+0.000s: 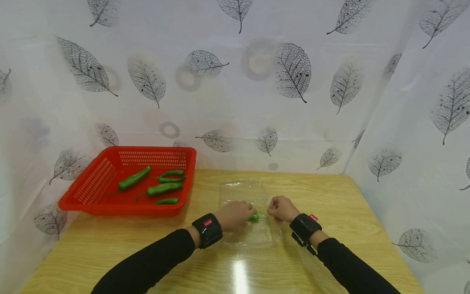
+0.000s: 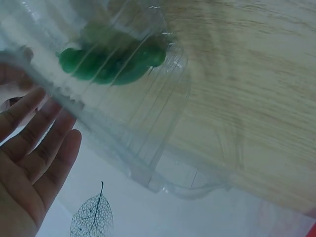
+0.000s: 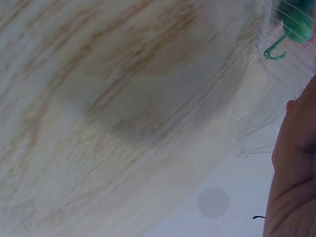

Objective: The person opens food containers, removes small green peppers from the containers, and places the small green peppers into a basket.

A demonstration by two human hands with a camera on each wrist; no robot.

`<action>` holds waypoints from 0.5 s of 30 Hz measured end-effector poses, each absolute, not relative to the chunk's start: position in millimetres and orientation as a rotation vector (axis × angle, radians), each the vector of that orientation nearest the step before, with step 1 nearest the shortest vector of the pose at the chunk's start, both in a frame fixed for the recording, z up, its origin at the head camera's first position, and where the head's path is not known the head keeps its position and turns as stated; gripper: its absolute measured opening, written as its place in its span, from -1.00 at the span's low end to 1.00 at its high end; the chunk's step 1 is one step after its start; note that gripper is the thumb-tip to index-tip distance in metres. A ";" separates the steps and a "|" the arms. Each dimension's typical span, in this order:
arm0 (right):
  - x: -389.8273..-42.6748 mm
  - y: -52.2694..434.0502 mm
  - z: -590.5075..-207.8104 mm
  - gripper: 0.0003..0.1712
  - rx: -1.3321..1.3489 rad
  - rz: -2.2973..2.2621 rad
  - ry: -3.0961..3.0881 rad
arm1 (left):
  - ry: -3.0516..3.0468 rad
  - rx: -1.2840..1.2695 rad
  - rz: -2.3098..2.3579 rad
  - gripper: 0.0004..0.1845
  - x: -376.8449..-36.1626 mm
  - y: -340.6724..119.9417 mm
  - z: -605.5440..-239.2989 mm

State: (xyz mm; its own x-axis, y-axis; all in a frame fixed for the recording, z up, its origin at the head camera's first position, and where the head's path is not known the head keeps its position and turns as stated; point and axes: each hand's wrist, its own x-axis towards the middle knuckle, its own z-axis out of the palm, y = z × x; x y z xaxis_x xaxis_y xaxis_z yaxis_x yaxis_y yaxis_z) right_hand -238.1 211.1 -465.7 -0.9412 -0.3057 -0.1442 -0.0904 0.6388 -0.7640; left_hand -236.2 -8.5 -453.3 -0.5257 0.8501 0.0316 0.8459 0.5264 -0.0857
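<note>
A clear plastic box (image 1: 253, 237) with a hinged lid (image 1: 242, 188) lies unfolded on the table. Green peppers (image 2: 113, 64) show through its ridged wall in the left wrist view; a curled stem (image 3: 275, 55) appears at the upper right in the right wrist view. My left hand (image 1: 235, 215) reaches over the box's left side, its fingers (image 2: 42, 143) extended along the rim and partly covering the peppers in the head view. At the opposite side, my right hand (image 1: 282, 209) has curled fingers pinching the box's right edge; its fingertips are hidden in the right wrist view.
To the left, a red plastic basket (image 1: 128, 210) holds several long green peppers (image 1: 165, 188). The wood-grain table (image 1: 330, 204) extends around the box. A white sheet (image 1: 227, 110) with leaf prints hangs behind the table and along both sides.
</note>
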 end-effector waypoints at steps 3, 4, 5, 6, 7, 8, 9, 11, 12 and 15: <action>-237.6 210.5 -465.6 -0.91 -0.322 -1.204 2.593 | -2.705 -1.490 0.113 -0.67 -236.3 -6.5 -458.0; -237.5 210.4 -465.7 -0.91 -0.324 -1.209 2.590 | -2.712 -1.487 0.121 -0.67 -236.3 -6.1 -459.6; -237.3 210.4 -465.8 -0.91 -0.325 -1.217 2.586 | -2.713 -1.483 0.140 -0.68 -236.3 -5.8 -461.0; -237.2 210.5 -465.8 -0.91 -0.328 -1.221 2.583 | -2.713 -1.477 0.161 -0.69 -236.4 -5.6 -462.9; -237.3 210.7 -466.1 -0.91 -0.332 -1.224 2.581 | -2.714 -1.469 0.173 -0.70 -236.5 -5.4 -464.8; -237.2 210.9 -466.3 -0.90 -0.335 -1.225 2.580 | -2.709 -1.463 0.184 -0.71 -236.8 -5.2 -466.5; -236.9 211.2 -466.5 -0.90 -0.342 -1.230 2.578 | -2.703 -1.456 0.195 -0.72 -237.0 -5.0 -468.1; -236.5 212.2 -466.4 -0.89 -0.371 -1.230 2.575 | -2.689 -1.444 0.209 -0.75 -237.4 -4.9 -471.6; -236.3 212.7 -466.6 -0.88 -0.386 -1.226 2.577 | -2.680 -1.438 0.213 -0.76 -237.6 -4.7 -473.1; -237.3 214.0 -467.3 -0.80 -0.407 -1.217 2.576 | -2.663 -1.427 0.217 -0.77 -237.6 -4.5 -476.1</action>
